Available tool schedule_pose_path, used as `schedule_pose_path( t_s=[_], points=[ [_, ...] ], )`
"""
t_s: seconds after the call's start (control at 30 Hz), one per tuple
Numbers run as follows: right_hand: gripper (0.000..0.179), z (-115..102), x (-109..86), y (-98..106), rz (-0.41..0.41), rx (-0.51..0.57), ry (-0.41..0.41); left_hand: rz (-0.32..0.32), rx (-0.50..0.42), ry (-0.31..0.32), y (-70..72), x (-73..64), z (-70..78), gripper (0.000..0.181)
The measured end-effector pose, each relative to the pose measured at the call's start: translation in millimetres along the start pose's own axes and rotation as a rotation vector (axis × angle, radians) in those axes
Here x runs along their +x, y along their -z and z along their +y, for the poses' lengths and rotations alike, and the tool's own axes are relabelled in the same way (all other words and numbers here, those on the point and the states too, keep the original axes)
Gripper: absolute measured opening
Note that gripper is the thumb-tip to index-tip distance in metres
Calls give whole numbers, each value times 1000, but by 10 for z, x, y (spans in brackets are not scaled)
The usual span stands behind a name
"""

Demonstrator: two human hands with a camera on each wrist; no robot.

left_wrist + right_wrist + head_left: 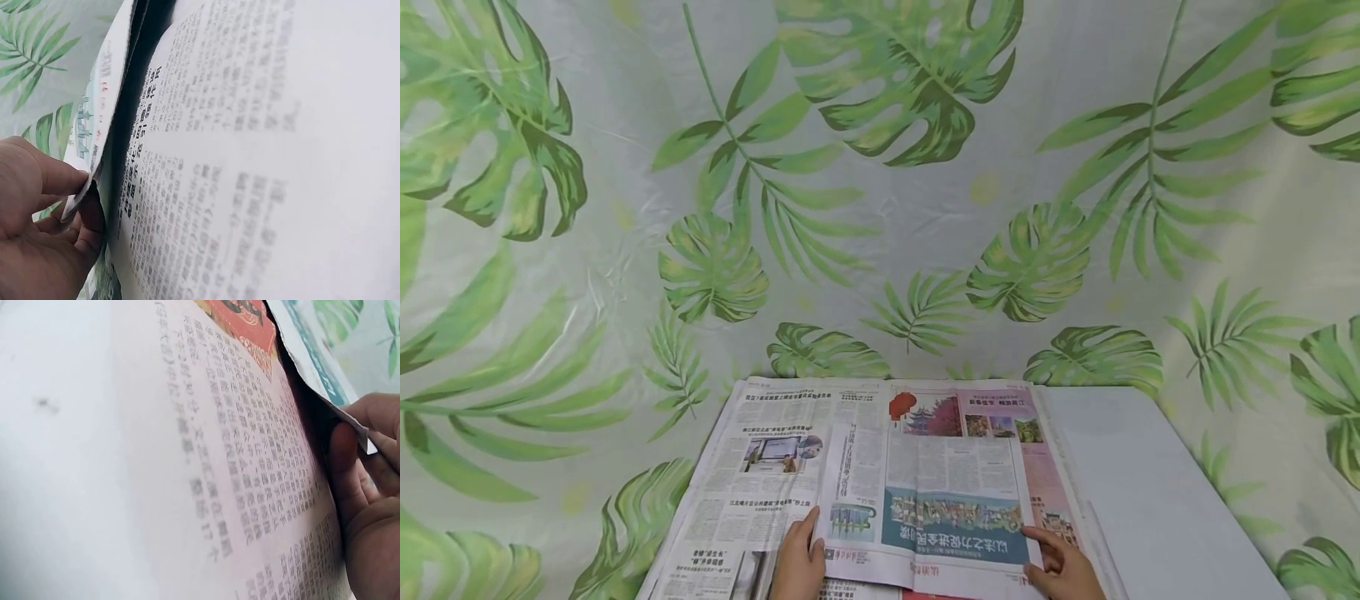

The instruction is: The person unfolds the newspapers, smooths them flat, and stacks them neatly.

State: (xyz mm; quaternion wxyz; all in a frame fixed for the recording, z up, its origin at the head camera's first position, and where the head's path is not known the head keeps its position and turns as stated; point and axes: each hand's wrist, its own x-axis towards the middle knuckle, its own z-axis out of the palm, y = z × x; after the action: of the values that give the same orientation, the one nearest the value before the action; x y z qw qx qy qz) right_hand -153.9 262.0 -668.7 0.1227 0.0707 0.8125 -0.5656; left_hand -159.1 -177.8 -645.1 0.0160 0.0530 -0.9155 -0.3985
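A folded newspaper lies over a larger spread-out newspaper, its print upside down in the head view. My left hand pinches its near left corner between thumb and fingers. At the near right corner, my right hand pinches the edge the same way. In the left wrist view the left hand holds the sheet's edge raised off the printed page below. The right wrist view likewise has the right hand gripping the lifted edge, with a dark gap above the lower page.
To the right of the papers is a bare white tabletop. Behind and around the table hangs a pale sheet with green leaf prints. The lower newspaper reaches the table's far edge.
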Motion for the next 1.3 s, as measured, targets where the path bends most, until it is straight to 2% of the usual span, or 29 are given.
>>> schedule_pose_path(
  t_s=[0.2, 0.33, 0.57, 0.63, 0.7, 0.8, 0.9, 1.13, 1.3],
  points=[
    [64, 2, -12, 8, 42, -41, -18, -7, 10, 34, 11, 3, -18, 49],
    [64, 10, -23, 28, 31, -47, -10, -5, -2, 53, 12, -10, -26, 43],
    [65, 27, -21, 53, -4, -52, 20, 7, 71, 32, -26, -38, -42, 36],
    [65, 28, -20, 52, -6, -51, 25, 16, 91, 52, -52, -46, -36, 35],
    [66, 29, -22, 49, -7, -47, 25, 36, 101, 98, -78, -54, -12, 37],
    [66, 30, -23, 41, -5, -41, 23, 83, 123, 170, -114, -75, 27, 44],
    [66, 35, -21, 33, 2, -35, 16, 107, 144, 204, -135, -95, 59, 54],
    [64, 47, -24, 22, 13, -43, 13, 37, 193, 232, -160, -136, 114, 95],
    [65, 48, -40, 27, 0, -32, 17, 35, 210, 256, -207, -163, 162, 110]
  ],
)
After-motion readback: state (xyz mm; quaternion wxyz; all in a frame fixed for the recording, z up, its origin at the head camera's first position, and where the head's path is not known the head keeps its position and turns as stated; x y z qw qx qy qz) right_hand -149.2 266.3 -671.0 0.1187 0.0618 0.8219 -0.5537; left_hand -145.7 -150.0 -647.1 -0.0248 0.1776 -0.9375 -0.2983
